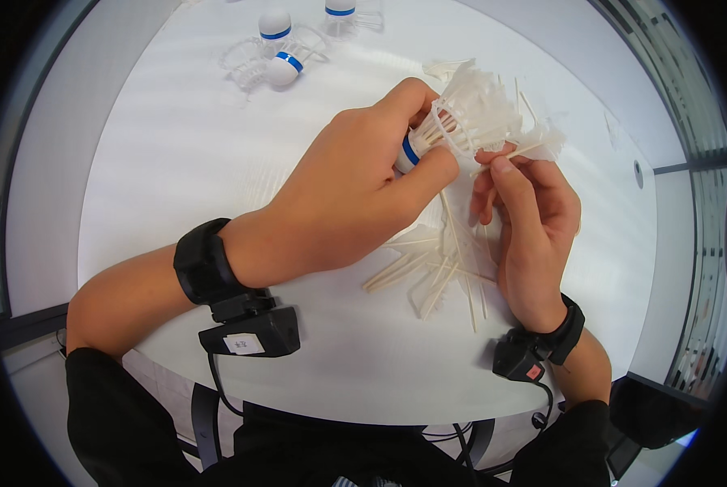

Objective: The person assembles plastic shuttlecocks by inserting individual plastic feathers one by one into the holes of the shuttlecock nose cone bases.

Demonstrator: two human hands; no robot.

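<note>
My left hand [363,170] is closed round the base of a shuttlecock [473,105], thumb on the near side. Its cork end with a blue band shows between the fingers, and the white feathers point up and to the right, inside a clear plastic ring frame. Just right of it, my right hand [534,207] pinches a single white feather [534,150] by its thin quill between thumb and forefinger. The quill's tip is close to the shuttlecock's side; whether they touch I cannot tell. Below both hands, several loose feathers [432,276] with pale quills lie on the table.
The white table [363,365] has a curved near edge. At its far left are two bare shuttlecock frames [286,67] with white heads and blue bands, and another frame [340,16] stands farther back. More feathers [444,69] lie behind the held shuttlecock. Cabled black devices [250,331] sit on both wrists.
</note>
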